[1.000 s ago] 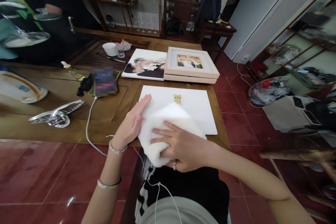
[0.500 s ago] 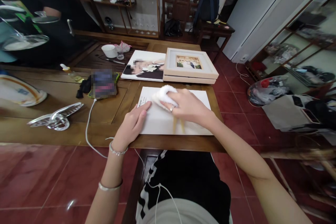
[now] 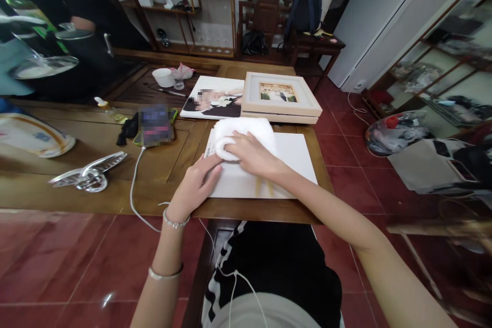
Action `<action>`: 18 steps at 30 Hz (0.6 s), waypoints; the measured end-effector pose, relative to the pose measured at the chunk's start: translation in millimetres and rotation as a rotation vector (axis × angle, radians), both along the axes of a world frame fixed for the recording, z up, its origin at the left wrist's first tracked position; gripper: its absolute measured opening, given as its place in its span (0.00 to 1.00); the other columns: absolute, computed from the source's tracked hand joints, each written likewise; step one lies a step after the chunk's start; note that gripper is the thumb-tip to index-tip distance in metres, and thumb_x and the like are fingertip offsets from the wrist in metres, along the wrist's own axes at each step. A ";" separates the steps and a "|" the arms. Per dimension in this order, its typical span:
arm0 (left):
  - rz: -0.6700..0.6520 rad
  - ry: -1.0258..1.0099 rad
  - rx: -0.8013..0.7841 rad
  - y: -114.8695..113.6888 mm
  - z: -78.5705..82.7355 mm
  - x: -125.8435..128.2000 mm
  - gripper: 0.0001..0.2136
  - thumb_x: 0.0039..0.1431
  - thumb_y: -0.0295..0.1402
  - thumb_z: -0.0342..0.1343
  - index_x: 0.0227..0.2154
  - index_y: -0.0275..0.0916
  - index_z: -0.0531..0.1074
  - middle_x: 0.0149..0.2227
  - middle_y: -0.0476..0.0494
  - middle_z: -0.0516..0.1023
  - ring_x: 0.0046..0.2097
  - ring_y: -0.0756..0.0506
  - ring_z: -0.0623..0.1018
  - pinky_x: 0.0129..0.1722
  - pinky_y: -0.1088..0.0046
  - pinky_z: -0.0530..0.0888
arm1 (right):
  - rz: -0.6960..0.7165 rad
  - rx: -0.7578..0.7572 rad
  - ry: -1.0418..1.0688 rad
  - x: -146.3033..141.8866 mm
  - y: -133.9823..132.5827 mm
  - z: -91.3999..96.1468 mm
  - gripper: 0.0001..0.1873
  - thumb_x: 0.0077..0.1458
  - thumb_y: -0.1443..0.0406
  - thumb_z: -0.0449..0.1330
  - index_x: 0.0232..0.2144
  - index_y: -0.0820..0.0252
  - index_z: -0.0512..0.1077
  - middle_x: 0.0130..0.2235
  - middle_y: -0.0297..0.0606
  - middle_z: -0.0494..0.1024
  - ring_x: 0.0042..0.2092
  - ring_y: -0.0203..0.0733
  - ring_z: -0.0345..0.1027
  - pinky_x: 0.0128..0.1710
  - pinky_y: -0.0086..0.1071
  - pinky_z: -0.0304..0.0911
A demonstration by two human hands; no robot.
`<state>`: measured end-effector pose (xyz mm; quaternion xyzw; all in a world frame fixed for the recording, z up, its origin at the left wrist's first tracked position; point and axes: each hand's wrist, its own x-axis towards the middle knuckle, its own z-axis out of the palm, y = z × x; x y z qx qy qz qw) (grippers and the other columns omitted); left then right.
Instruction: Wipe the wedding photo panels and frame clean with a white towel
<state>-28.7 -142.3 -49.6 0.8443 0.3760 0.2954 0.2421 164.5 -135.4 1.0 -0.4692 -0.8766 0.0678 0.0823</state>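
Note:
A flat white panel (image 3: 298, 159) lies on the near edge of the wooden table (image 3: 96, 154). My right hand (image 3: 251, 155) presses a fluffy white cloth (image 3: 246, 130) down on the panel's far left part, fingers curled over it. At the panel's left edge rests my left hand (image 3: 194, 184), fingers flat and together, wrist with a bracelet. Behind the panel sit a light wooden picture frame (image 3: 280, 97) and a frameless photo print (image 3: 213, 97).
A phone (image 3: 154, 125) on a white cable lies left of the panel. Further left are a silver winged ornament (image 3: 86, 174) and a plate (image 3: 34, 136). A white bowl (image 3: 163, 77) stands at the back. Bags and shelves crowd the floor at right.
My right hand carried the cloth from the panel's near edge up to its far left part, where the cloth is now spread wider. The left hand stayed at the panel's left edge.

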 end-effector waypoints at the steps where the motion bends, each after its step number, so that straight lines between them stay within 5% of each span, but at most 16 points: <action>1: -0.001 -0.015 -0.002 0.2 -1.2 -0.4 0.18 0.66 0.39 0.43 0.51 0.39 0.71 0.53 0.42 0.75 0.56 0.40 0.72 0.62 0.58 0.59 | -0.016 0.009 -0.008 5.9 0.5 0.1 0.26 0.47 0.83 0.47 0.45 0.59 0.69 0.52 0.45 0.71 0.60 0.54 0.55 0.54 0.51 0.54; 10: 0.015 -0.028 -0.006 0.2 -5.5 -1.4 0.19 0.65 0.40 0.47 0.55 0.40 0.69 0.58 0.42 0.71 0.60 0.42 0.68 0.64 0.56 0.57 | -0.215 0.007 -0.013 91.9 -17.7 6.9 0.21 0.41 0.81 0.48 0.36 0.62 0.71 0.38 0.44 0.75 0.47 0.50 0.69 0.44 0.36 0.62; 13: 0.008 -0.024 0.005 0.8 -6.0 -1.0 0.19 0.65 0.39 0.48 0.55 0.41 0.68 0.58 0.42 0.70 0.61 0.42 0.68 0.64 0.55 0.57 | -0.249 -0.010 -0.021 115.2 -32.6 3.3 0.22 0.40 0.82 0.48 0.35 0.63 0.72 0.45 0.50 0.75 0.56 0.55 0.63 0.50 0.42 0.62; 18: -0.032 0.022 -0.003 1.6 -7.5 -0.3 0.19 0.66 0.37 0.45 0.57 0.40 0.66 0.62 0.41 0.65 0.64 0.41 0.62 0.65 0.52 0.54 | -0.168 -0.046 -0.016 114.4 -71.4 -5.6 0.25 0.36 0.84 0.48 0.34 0.64 0.74 0.62 0.51 0.61 0.66 0.58 0.45 0.61 0.60 0.46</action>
